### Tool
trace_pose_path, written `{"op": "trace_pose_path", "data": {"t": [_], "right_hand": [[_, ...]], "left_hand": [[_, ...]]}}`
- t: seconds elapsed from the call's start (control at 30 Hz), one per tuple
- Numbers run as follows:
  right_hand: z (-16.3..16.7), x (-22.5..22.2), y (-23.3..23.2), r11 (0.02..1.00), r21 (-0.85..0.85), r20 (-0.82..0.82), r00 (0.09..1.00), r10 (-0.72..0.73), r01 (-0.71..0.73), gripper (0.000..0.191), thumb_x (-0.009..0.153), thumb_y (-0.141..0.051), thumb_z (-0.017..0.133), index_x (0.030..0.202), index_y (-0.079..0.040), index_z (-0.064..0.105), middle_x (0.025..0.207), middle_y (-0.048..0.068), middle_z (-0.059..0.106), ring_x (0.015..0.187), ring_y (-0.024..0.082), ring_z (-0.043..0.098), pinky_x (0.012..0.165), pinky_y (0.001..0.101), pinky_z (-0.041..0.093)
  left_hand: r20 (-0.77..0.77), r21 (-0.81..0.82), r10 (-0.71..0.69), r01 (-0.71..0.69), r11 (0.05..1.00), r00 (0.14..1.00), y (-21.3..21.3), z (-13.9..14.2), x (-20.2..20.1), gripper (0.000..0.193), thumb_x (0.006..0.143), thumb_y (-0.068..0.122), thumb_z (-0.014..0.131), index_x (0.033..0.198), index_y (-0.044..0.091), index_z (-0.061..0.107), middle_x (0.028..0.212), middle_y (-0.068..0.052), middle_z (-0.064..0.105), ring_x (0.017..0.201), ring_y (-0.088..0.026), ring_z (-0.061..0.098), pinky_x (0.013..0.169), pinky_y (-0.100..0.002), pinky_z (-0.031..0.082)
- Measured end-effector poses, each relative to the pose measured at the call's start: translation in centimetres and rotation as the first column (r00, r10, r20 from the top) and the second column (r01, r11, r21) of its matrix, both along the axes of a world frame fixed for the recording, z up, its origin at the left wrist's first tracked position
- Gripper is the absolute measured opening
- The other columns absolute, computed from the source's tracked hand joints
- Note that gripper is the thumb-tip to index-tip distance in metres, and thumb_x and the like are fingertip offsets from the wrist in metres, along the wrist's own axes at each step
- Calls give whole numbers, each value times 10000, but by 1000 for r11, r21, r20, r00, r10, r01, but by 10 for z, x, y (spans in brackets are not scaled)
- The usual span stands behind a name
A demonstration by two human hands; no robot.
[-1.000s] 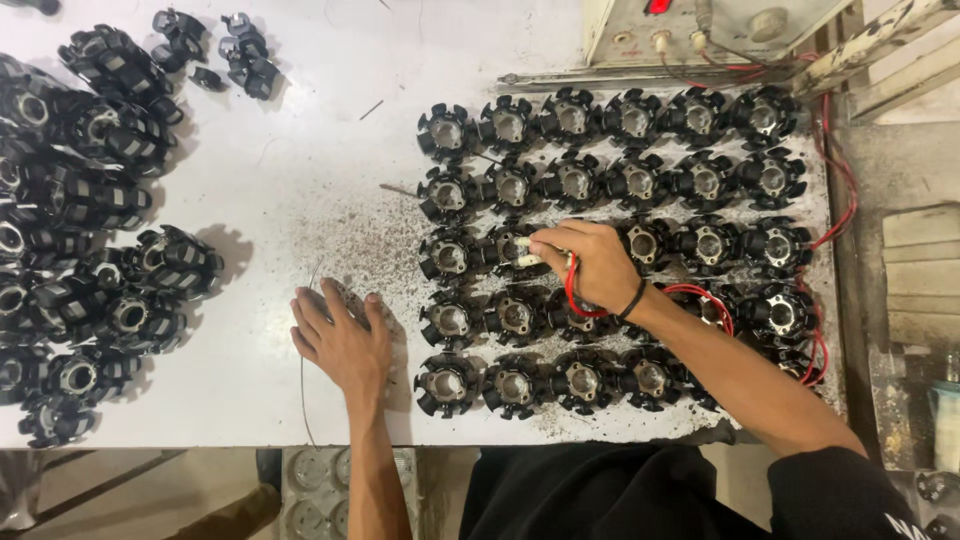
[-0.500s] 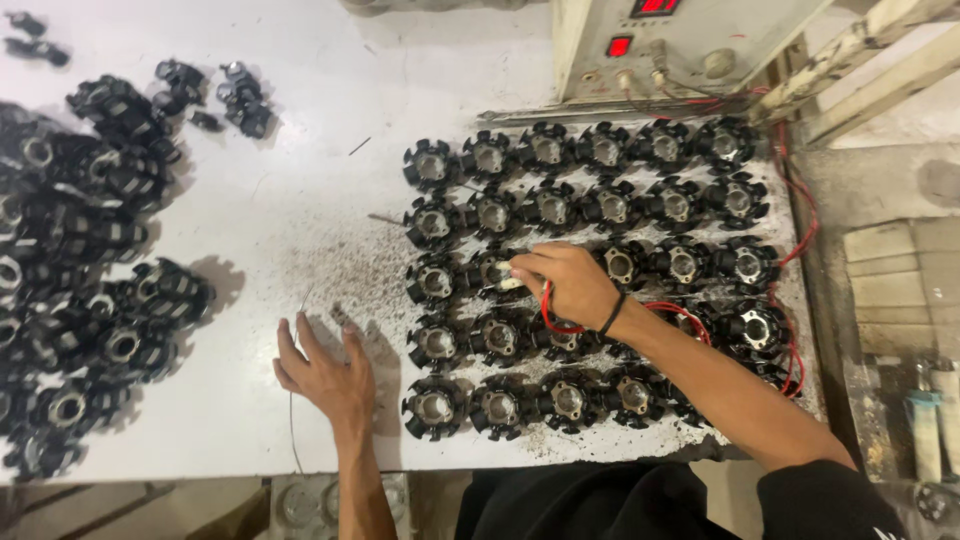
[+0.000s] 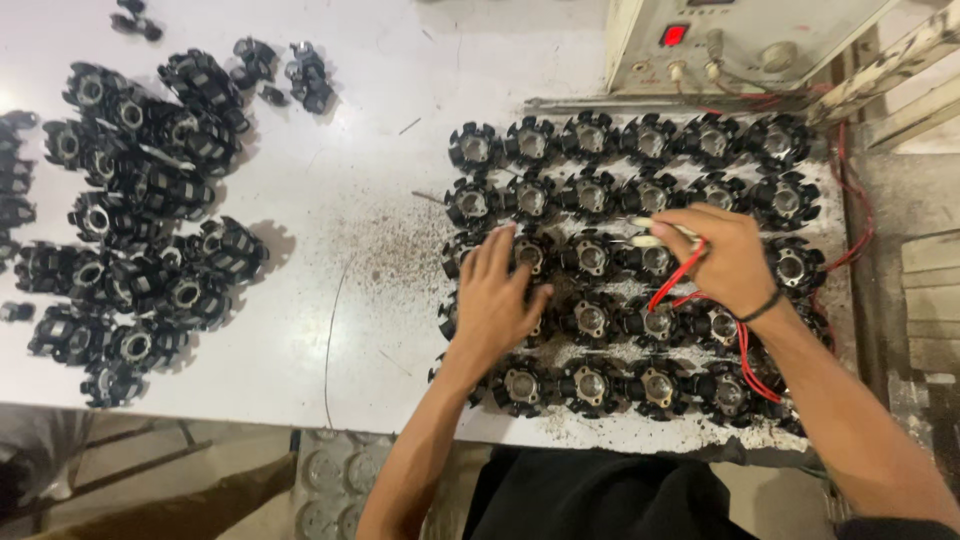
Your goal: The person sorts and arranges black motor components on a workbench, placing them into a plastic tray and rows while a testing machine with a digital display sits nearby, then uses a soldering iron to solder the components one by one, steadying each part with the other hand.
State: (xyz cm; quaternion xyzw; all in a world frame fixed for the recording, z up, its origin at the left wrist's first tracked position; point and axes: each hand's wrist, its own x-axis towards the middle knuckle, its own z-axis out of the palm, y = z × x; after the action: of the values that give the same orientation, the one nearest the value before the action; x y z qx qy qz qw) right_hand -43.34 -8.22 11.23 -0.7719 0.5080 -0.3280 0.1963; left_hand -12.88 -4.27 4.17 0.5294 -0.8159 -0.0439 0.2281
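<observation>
Far off to my left the loose pile of black finned parts (image 3: 140, 230) is sitting heaped on the white table (image 3: 350, 150), well apart from where I'm working. Moving in, my left hand (image 3: 495, 300) is lying palm-down with fingers spread across the near-left corner of the neat grid of black finned parts (image 3: 620, 260), fingertips touching one part in the third row (image 3: 530, 255) and steadying it. These pieces are looking like stiff, ribbed metal cores with a shiny centre hub, so I'm judging them fairly weighty for their size, rigid, not fragile, and easiest to pinch by the outer fins or press flat from above; the dark grit around them may be making the table a little slippery. Further right, my right hand (image 3: 725, 260) is closed around a pale probe tip (image 3: 650, 235) with red wires (image 3: 690, 290) trailing back under my wrist, the tip hovering just over the grid's middle. The wires are soft and floppy, so I'm gripping the stiff tip itself. Behind, the grey box with a red light (image 3: 720, 40) is standing at the table's back edge.
</observation>
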Motion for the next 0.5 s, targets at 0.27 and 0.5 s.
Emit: {"op": "trace_pose_path", "data": {"t": [0.27,0.5], "right_hand": [[4,-39,-14,993,-56,39,994,-99,101,156,967,-149,770,1092,-56,776,898,93,741,707,152,654,616,290,483],[-57,67,-85,987,-62,81,985,153,-148,215,954,-234,761,1040,-39,791,862,128,747,683,237,679,618,370,532]], "left_hand": [[-642,580,326,162,798,694,-24,28,-8,339,1005,446,584,1194,166,564,1472,-298,554,1308,-424,585,1036,-605,490],[-139,-34,342,-350,936,929,31,39,85,428,1008,329,652,1043,-97,664,1468,-293,380,1307,-486,512,1057,-562,505]]}}
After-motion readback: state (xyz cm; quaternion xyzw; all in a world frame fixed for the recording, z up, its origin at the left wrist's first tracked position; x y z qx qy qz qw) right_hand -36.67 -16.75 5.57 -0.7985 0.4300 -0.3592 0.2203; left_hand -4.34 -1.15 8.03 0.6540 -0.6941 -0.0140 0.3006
